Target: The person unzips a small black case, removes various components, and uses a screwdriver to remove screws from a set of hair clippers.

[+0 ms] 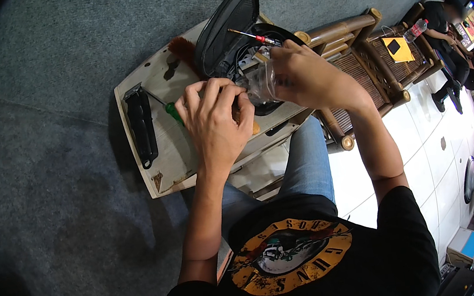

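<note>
A small clear plastic bag (260,83) is between my two hands over the table. My right hand (314,76) is closed on the bag's right side, its fingertips partly hidden. My left hand (216,115) has bent fingers pinching at the bag's left edge. Behind them lies an open black zip case (230,30), with dark cables and small parts inside. A screwdriver with a red handle (260,38) rests across the case. Under my left fingers shows a screwdriver with a green handle (173,112). A black hair clipper (141,127) lies to its left.
The worn pale table (177,167) has a brown brush (182,53) at its far side. On the right stand bamboo chairs (352,74), one bearing a yellow envelope (400,52), a dark phone (394,46) and a bottle (415,30). A person (442,34) sits beyond.
</note>
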Motion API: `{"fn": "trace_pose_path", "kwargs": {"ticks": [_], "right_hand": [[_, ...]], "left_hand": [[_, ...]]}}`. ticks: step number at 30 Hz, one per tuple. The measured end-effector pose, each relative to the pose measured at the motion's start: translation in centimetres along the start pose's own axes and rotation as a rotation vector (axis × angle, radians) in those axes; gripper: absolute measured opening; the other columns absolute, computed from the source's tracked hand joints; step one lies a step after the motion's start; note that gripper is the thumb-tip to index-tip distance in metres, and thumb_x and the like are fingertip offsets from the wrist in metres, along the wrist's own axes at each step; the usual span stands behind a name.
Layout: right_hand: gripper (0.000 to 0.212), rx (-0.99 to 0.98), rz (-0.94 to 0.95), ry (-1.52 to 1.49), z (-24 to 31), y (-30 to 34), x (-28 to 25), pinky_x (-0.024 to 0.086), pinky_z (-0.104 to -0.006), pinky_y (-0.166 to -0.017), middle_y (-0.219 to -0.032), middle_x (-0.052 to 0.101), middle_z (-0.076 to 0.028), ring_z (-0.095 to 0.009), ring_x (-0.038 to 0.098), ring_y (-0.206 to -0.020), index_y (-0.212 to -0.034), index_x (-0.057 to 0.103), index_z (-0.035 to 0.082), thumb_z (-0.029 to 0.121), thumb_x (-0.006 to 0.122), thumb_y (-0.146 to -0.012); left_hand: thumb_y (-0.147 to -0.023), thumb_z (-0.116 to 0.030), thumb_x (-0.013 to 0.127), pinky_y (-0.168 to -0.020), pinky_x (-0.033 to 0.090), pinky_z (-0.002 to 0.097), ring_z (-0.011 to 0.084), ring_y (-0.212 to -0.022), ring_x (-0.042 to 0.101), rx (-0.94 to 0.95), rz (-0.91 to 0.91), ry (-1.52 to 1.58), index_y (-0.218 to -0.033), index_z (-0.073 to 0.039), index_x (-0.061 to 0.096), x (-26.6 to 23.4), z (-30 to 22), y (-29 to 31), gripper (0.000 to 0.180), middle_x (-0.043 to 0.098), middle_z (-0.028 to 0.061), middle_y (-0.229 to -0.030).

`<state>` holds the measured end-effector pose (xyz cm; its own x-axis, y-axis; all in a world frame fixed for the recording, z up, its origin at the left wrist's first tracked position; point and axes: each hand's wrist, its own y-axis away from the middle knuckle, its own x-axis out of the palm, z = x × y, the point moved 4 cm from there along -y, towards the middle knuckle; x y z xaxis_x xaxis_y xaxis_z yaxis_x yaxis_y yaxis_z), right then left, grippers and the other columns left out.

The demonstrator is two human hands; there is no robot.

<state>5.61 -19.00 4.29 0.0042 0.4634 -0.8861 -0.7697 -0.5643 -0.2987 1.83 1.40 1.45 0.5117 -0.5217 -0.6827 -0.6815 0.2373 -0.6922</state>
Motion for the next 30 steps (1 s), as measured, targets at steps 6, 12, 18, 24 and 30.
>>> {"fn": "trace_pose_path", "kwargs": {"ticks": [6,12,18,24,30], "right_hand": [[0.024,0.189,-0.13,-0.221,-0.6,-0.1,-1.7,0.056,-0.0469,-0.091,-0.107,0.071,-0.02,-0.036,0.071,-0.102,-0.106,0.081,-0.003,0.015,0.079,-0.091],[0.022,0.212,-0.342,-0.28,-2.2,0.0,-2.2,0.056,-0.043,-0.086,-0.108,0.069,-0.016,-0.031,0.071,-0.097,-0.109,0.082,-0.001,0.012,0.079,-0.092],[0.019,0.175,-0.377,-0.388,-2.0,-0.3,-1.3,0.058,-0.0398,-0.085,-0.117,0.071,-0.012,-0.027,0.073,-0.1,-0.106,0.082,-0.003,0.01,0.078,-0.094],[0.02,0.116,-0.444,-0.332,-2.3,-0.1,-1.2,0.059,-0.0395,-0.09,-0.122,0.072,-0.012,-0.026,0.074,-0.106,-0.105,0.08,-0.005,0.012,0.077,-0.097],[0.035,0.286,-0.495,-0.391,-3.9,1.2,-2.0,0.058,-0.0374,-0.09,-0.118,0.07,-0.013,-0.023,0.073,-0.104,-0.112,0.074,-0.007,0.028,0.072,-0.109]], "left_hand": [[-0.088,-0.019,0.082,-0.104,0.038,0.0478,0.0273,-0.114,0.06,-0.013,0.009,0.009,-0.096,-0.014,0.079,0.0,0.1,0.0,0.01,0.073,-0.0037,-0.11],[-0.087,-0.019,0.082,-0.105,0.039,0.0474,0.0271,-0.115,0.06,-0.017,0.02,0.022,-0.099,-0.014,0.08,-0.1,0.1,0.1,0.013,0.073,-0.0041,-0.112],[-0.095,-0.021,0.079,-0.11,0.038,0.0498,0.0268,-0.119,0.058,0.039,0.015,-0.009,-0.112,-0.017,0.085,-0.6,-0.7,-0.3,0.018,0.074,-0.0038,-0.118],[-0.103,-0.026,0.072,-0.114,0.035,0.0512,0.0269,-0.124,0.056,0.073,0.075,-0.039,-0.109,-0.015,0.086,-0.4,-1.0,-0.2,0.019,0.075,-0.0031,-0.121],[-0.105,-0.027,0.07,-0.113,0.034,0.0512,0.0273,-0.124,0.056,0.066,0.063,-0.054,-0.106,-0.013,0.086,-0.4,-1.0,-0.3,0.021,0.075,-0.0027,-0.12]]}}
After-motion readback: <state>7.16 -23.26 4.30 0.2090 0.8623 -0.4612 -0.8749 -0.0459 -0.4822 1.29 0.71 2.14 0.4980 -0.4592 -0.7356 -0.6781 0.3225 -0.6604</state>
